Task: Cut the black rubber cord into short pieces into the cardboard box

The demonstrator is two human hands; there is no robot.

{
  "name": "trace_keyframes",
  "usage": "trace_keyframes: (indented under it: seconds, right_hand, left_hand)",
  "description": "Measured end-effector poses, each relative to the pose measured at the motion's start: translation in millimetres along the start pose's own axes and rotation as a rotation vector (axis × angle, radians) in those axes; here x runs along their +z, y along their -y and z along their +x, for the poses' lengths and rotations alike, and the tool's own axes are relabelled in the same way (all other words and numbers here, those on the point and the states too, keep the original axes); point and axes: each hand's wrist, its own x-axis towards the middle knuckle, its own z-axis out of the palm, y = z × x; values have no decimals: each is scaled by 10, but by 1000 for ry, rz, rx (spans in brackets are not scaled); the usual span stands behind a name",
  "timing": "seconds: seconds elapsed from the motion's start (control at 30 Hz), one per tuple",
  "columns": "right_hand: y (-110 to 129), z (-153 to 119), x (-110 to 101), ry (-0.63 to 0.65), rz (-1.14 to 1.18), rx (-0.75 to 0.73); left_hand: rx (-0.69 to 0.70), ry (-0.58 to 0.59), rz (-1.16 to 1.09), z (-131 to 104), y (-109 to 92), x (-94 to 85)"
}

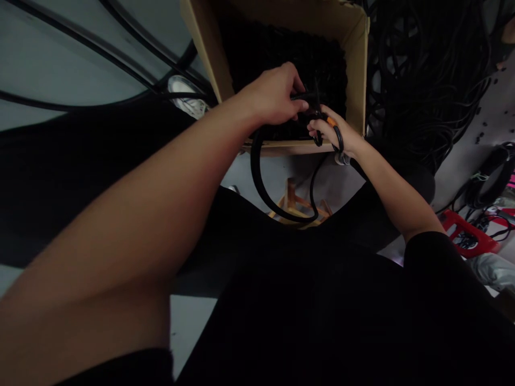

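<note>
My one feed comes from the person's head, facing forward and steeply down past their own torso point(322, 311) at six o'clock. The left forearm point(132, 214), entering from eight o'clock, sits nearest to me and looms large; the right sleeve point(426, 254) shows toward four o'clock. Farther out, just beyond the middle toward twelve o'clock, I get the left hand point(277, 96) and right hand point(332, 126), and I look down into the open cardboard box point(358, 80), with floor point(48, 69) at ten o'clock

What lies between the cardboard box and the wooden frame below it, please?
In the head view, grey floor, flanked by a loop of black cable.
</note>
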Motion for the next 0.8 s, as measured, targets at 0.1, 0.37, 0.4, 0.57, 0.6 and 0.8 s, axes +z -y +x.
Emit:
trace_keyframes:
  seconds: [0.1, 0.37, 0.4, 0.57, 0.6, 0.8]
  right_hand:
    - [9, 34, -22, -24, 5, 24]
    - [8, 89, -37, -28, 93, 116]
    - [28, 82, -27, -39, 87, 129]
    - [100, 21, 6, -13, 80, 111]
    - [102, 6, 9, -7, 79, 101]
    - [103, -41, 39, -35, -15, 74]
  left_hand:
    - [40, 10, 11, 23, 4, 33]
    - [79, 26, 77, 44, 31, 102]
    - [84, 18, 80, 50, 37, 107]
    - [86, 10, 59, 83, 84, 107]
    - [79, 17, 46, 82, 89, 104]
    - [36, 31, -61, 2, 62, 68]
